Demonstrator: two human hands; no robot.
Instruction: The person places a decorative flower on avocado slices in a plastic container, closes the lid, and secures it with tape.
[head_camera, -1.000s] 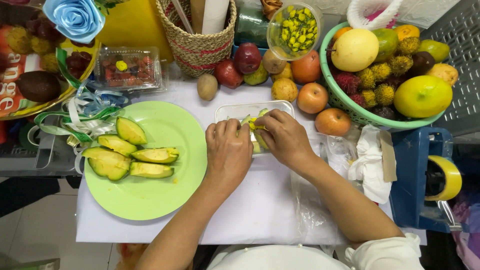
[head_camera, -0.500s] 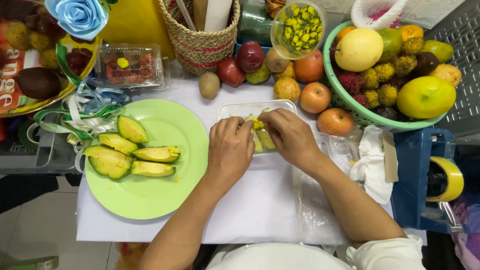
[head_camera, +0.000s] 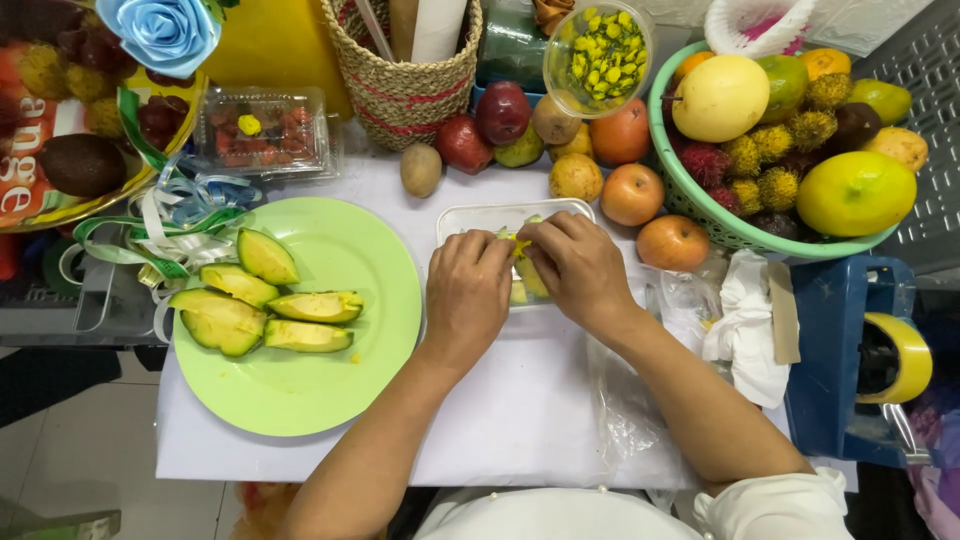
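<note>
Both hands work over a clear plastic tray (head_camera: 470, 215) on the white table (head_camera: 520, 420): left hand (head_camera: 468, 298) and right hand (head_camera: 578, 268) curl closed, pinching small yellow-green fruit pieces (head_camera: 521, 247). Judged step: arranging pieces; next needs fine placement. Avocado slices (head_camera: 262, 300) wait on the green plate (head_camera: 330, 400).

Hands drawn closer over the tray

The left hand (head_camera: 467, 297) has been shifted slightly toward the tray (head_camera: 470, 216), so that its fingertips are now laid over the tray's near left part, and its thumb side has been brought against the right hand (head_camera: 578, 268). The yellow bit (head_camera: 519, 247), seen a second ago at the right fingertips over the tray's left part, is now pinched between both hands above the tray's middle. Less of the tray's inside is left uncovered.
</note>
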